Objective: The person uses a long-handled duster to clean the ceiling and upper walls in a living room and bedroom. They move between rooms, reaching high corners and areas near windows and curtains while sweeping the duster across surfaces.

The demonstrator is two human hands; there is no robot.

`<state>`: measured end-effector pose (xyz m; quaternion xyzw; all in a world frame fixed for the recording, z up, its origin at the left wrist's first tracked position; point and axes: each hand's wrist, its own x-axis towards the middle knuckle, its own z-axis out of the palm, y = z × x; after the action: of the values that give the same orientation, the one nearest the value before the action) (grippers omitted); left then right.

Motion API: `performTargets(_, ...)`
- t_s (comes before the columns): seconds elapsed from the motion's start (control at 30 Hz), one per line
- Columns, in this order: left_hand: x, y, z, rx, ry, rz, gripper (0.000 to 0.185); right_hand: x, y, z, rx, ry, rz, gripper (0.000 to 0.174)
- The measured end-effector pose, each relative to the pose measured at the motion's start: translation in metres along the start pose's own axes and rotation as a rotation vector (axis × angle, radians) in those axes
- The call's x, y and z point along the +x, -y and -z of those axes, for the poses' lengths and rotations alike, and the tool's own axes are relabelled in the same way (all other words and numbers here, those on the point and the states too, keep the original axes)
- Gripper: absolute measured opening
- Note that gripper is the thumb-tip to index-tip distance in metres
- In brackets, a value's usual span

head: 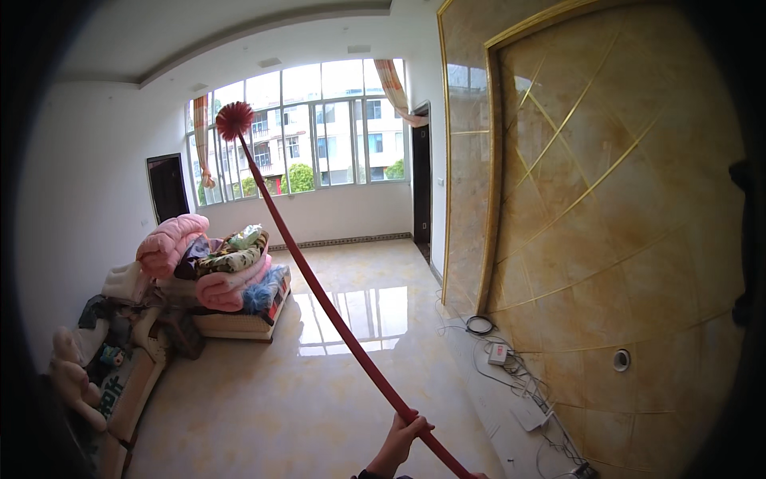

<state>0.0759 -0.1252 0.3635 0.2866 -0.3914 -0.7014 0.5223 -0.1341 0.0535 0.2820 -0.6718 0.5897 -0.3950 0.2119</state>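
Observation:
A long red-handled duster runs diagonally from the bottom edge up towards the window. My left hand (400,442) is wrapped around its red pole (338,320), in the lower middle of the view. Only a sliver of my right hand (480,476) shows at the bottom edge, against the pole's lower part; the rest is cut off. At the far end, the round red bristle head (234,121) is raised and appears in front of the left side of the window (311,129). The pole looks slightly bowed.
At left, a sofa (134,389) holds plush toys and cushions. Folded pink quilts (224,290) and bedding are piled on another seat. Cables (508,371), a white box (498,353) and a low ledge (479,383) run along the marble-patterned wall (598,239) at right. The tiled floor (287,413) is glossy.

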Motion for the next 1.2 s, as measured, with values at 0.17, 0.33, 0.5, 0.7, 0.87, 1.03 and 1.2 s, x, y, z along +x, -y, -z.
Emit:
performTargets(0.17,0.106,-0.013,0.078,0.115,0.061,0.105,0.035,0.108,0.001,-0.038,-0.027,0.008,0.018,0.025)
performTargets(0.33,0.204,-0.053,0.114,-0.034,0.008,0.062,0.029,0.218,0.012,-0.073,-0.010,-0.010,-0.085,0.025)
performTargets(0.5,0.320,-0.063,0.135,0.024,0.123,0.109,0.034,0.343,-0.017,-0.112,0.052,-0.089,-0.172,0.025)
performTargets(0.7,0.465,-0.078,0.145,0.103,0.201,0.089,0.028,0.505,-0.090,-0.139,0.155,-0.172,-0.235,0.025)
performTargets(0.87,0.608,-0.104,0.133,0.189,0.252,0.004,0.030,0.650,-0.125,-0.135,0.226,-0.184,-0.231,0.024)
performTargets(1.03,0.720,-0.110,0.128,0.158,0.255,-0.012,0.028,0.784,-0.147,-0.139,0.274,-0.165,-0.204,0.024)
performTargets(1.2,0.831,-0.118,0.130,0.185,0.345,0.008,0.026,0.913,-0.174,-0.165,0.309,-0.192,-0.192,0.024)
